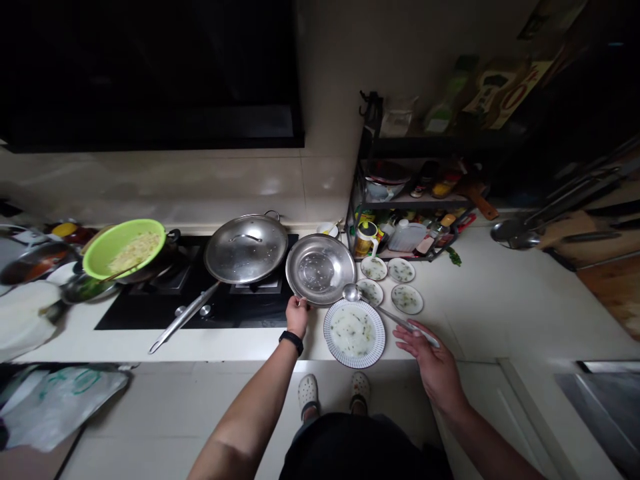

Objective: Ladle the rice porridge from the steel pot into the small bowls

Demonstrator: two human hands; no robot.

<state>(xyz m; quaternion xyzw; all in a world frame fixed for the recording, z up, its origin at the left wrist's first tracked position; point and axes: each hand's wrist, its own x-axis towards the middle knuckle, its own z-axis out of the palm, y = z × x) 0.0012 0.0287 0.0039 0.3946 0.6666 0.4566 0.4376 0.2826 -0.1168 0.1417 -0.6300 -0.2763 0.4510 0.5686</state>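
My left hand (298,313) grips the near rim of a round steel basin (320,269) that stands at the right edge of the black cooktop (150,310). My right hand (431,353) holds the end of a long steel ladle (385,311). The ladle's bowl hovers just past the far rim of a striped white bowl (355,333) holding pale soup with green bits. That bowl sits on the white counter near its front edge, between my hands.
A lidded steel wok (245,249) with a long handle sits on the cooktop. A green bowl of shredded food (125,248) is at the left. Several small dishes (395,283) lie before a black spice rack (410,200). More pans crowd the far left.
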